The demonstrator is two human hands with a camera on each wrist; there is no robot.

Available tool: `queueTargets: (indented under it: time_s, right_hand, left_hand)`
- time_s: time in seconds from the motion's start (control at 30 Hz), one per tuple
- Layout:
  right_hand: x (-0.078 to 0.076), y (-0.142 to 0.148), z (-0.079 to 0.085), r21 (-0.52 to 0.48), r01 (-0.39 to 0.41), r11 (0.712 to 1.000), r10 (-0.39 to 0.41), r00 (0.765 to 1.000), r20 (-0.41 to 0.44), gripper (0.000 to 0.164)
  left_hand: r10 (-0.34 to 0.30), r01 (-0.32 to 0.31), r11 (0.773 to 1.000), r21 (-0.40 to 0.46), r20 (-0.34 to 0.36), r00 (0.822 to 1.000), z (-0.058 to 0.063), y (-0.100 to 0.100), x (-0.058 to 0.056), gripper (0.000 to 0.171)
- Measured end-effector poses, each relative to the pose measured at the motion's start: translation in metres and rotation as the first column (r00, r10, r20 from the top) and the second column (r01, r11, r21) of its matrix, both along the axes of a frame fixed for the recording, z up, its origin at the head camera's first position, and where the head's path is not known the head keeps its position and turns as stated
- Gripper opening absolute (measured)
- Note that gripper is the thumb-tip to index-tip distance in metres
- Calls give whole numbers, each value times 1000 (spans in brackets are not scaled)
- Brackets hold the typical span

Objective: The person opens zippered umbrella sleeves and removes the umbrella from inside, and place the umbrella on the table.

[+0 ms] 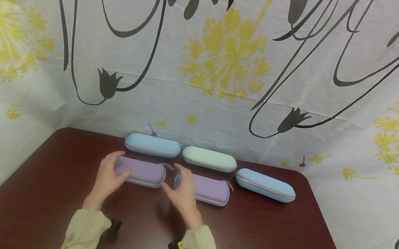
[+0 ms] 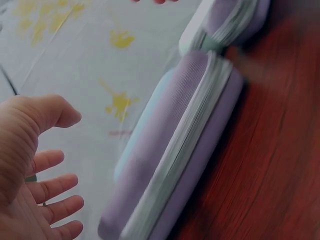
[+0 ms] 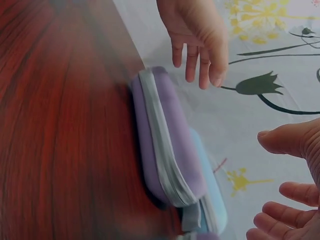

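My left hand (image 1: 108,176) hovers over the left end of a purple zip case (image 1: 145,172), thumb and fingers spread and holding nothing. In the left wrist view a gap shows between that hand (image 2: 35,170) and the case's zipper side (image 2: 175,150). Between the two purple cases is my right hand (image 1: 185,194), its fingers apart, in front of the left end of the second purple zip case (image 1: 210,190). Nothing lies in the right hand (image 3: 295,185) in the right wrist view, where the left hand (image 3: 200,35) also appears above the first purple case (image 3: 167,140).
Behind the purple cases lie a light blue case (image 1: 153,146) and a pale green case (image 1: 209,159). Another blue case (image 1: 265,186) sits at an angle on the right. The dark red-brown table (image 1: 266,248) meets a patterned cloth (image 1: 201,116) at its back edge.
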State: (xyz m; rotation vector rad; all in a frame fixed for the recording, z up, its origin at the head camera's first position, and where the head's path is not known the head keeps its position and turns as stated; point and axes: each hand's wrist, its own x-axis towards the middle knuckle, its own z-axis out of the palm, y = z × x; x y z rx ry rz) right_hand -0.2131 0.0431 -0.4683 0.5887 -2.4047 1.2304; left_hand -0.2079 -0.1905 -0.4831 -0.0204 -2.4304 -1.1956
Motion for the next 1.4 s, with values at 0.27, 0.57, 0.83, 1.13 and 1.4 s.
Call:
queueTargets:
  time_s: [0.27, 0.57, 0.83, 1.13, 1.4]
  right_hand:
    - [-4, -19, -6, 31, -24, 999, 22, 997, 71, 61]
    - [-9, -35, -8, 43, -21, 999, 17, 996, 93, 60]
    - [-14, -43, -24, 51, 2, 999, -12, 982, 189, 60]
    - [-17, -50, -31, 24, 84, 996, -87, 974, 208, 58]
    - [-21, -55, -32, 23, 146, 989, -147, 963, 227, 56]
  left_hand:
    - [47, -69, 986, 149, 142, 989, -8, -28, -5, 52]
    - [-59, -77, 914, 397, 319, 946, -15, -41, -11, 55]
    - [-89, -74, 903, 422, 354, 931, -21, -43, -14, 54]
    - [-91, -88, 908, 409, 399, 912, -23, -43, -16, 53]
    - [-96, -77, 916, 394, 401, 911, -20, -45, -11, 54]
